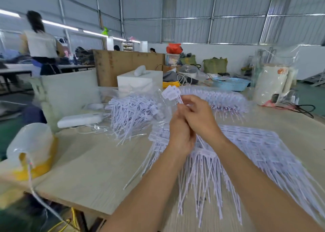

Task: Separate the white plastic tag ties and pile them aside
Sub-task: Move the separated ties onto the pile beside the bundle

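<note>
Both my hands are raised together over the middle of the wooden table. My left hand grips a bunch of white tag ties by their stems, the flat tag heads fanning out above my fingers. My right hand pinches the same bunch just above the left. Under my forearms lies a big spread of joined tag ties, tails pointing toward me. A loose pile of separated ties lies to the left of my hands. A further row of ties in clear wrap lies behind.
A plastic-wrapped roll with yellow tape stands at the table's left edge. A white flat device, a white box, a blue basin and a wrapped white appliance stand at the back. A person stands far left.
</note>
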Demonstrator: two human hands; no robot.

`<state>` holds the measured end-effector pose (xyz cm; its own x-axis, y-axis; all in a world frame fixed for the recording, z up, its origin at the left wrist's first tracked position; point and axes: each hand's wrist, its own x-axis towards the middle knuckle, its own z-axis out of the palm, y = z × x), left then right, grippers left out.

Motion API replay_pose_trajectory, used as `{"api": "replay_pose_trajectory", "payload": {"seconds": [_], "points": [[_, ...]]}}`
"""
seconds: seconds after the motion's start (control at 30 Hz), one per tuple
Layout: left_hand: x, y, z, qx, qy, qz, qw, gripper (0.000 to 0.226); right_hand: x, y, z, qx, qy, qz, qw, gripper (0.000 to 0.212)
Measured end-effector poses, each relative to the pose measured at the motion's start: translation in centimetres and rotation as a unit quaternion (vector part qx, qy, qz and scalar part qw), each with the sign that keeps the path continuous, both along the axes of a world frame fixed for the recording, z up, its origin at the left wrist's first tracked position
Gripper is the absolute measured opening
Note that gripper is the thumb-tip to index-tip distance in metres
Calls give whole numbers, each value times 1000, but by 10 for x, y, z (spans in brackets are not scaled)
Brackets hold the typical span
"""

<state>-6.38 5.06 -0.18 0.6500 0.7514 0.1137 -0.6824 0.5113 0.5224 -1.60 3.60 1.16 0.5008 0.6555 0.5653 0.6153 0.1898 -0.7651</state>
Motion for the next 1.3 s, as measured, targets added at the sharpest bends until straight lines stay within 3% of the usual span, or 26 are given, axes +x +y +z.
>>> {"api": "replay_pose_trajectory", "payload": {"seconds": [0.07, 0.17, 0.3, 0.53, 0.63, 0.77, 0.9, 0.97, 1.07, 1.17, 1.3], "points": [[3, 3, -4, 79, 111, 87, 987, 30, 6, -4, -2, 5, 57, 23, 998, 15], [-2, 11, -9, 170, 248, 177, 937, 31, 8, -12, -7, -22, 68, 71, 995, 17], [-23, 22, -13, 219, 300, 214, 903, 31, -2, -10, -12, -66, 84, 124, 986, 12], [-58, 47, -20, 222, 375, 228, 871, 33, -27, 16, -17, -141, 81, 149, 975, 16], [-74, 65, -20, 253, 410, 254, 838, 32, -36, 33, -17, -167, 90, 156, 969, 14], [-94, 115, -15, 336, 528, 330, 707, 30, -44, 46, -18, -193, 73, 168, 964, 31], [-96, 160, -2, 425, 656, 318, 537, 34, -35, 47, -23, -229, 30, 165, 959, 31], [-85, 174, 1, 454, 684, 276, 499, 24, -26, 43, -26, -245, 12, 155, 957, 24], [-64, 186, -3, 495, 682, 243, 480, 17, -14, 40, -29, -243, 9, 134, 961, 20], [-44, 188, -12, 511, 687, 249, 454, 34, -8, 44, -32, -223, 47, 114, 967, 21], [-36, 181, -20, 534, 727, 238, 361, 32, -16, 56, -36, -208, 83, 128, 966, 36]]}}
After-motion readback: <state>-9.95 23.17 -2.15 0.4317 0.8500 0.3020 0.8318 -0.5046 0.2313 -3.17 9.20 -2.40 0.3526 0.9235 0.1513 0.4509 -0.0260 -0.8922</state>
